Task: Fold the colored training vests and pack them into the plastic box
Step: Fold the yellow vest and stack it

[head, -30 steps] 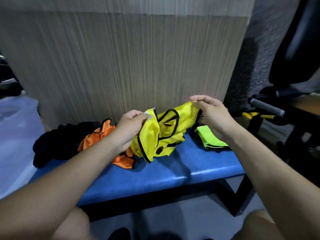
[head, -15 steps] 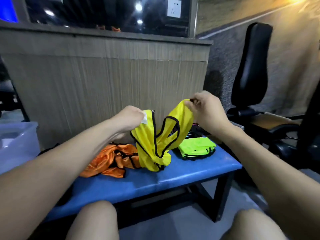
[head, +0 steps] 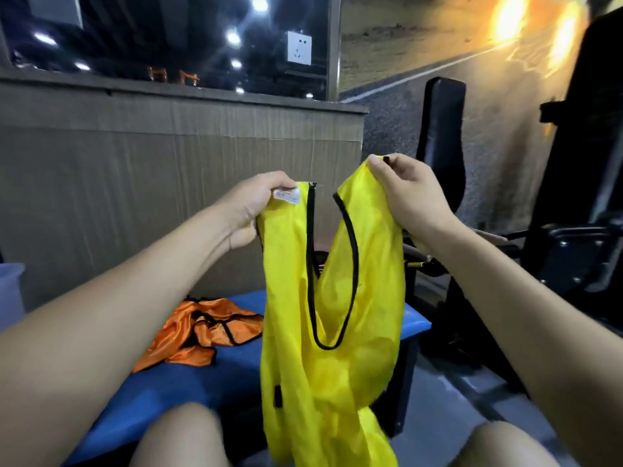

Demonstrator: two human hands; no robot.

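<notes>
Yellow vest [head: 333, 298] now lifted clear of blue bench [head: 215, 379] & hanging full length, vs bunched low 1 s ago. L hand [head: 256, 210] pinches one shoulder strap by the label, R hand [head: 404, 193] pinches the other, neck opening between. Reads as shaken out ready to fold; orange vest [head: 202, 332] waits on bench, plastic box [head: 10, 294] at far left edge.

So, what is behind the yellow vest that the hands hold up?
Behind the yellow vest lies the blue bench, with an orange vest beside. The vest covers the bench's middle, so anything there is hidden.
</notes>
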